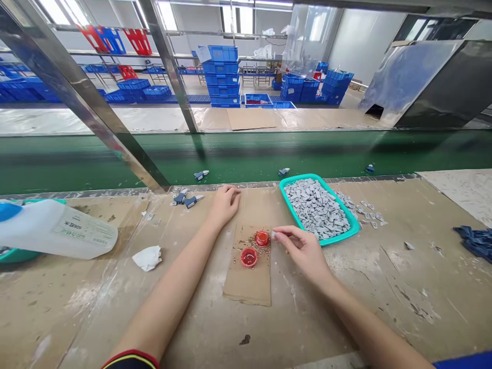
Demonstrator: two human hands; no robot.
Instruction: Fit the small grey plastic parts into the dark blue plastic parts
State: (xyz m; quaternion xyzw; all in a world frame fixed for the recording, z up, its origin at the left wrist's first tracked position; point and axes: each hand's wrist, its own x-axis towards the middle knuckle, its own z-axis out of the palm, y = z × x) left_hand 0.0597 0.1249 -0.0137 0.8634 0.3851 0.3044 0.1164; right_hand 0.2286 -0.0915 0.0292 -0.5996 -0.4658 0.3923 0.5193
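Observation:
My right hand [302, 248] pinches a small light-grey plastic piece [273, 234] between thumb and fingertips. Just left of it are two small red cups [262, 238] [249, 257], the nearer one with liquid showing inside. Both stand on a stained strip of cardboard [246, 289]. Close to the right hand is a teal tray [348, 234] heaped with small grey plastic pieces [317, 207]. My left hand [226, 205] rests on the table by the belt's edge, fingers loosely bent, with nothing seen in it. Several dark-blue and grey parts [186, 199] lie left of that hand.
A green conveyor belt [238, 154] runs behind the table, carrying a few blue-grey parts [283, 171]. A white bottle [77, 228] lies at left, near a crumpled white tissue [148, 258]. Loose grey pieces [369, 212] lie right of the tray. A metal post [126, 148] stands at left.

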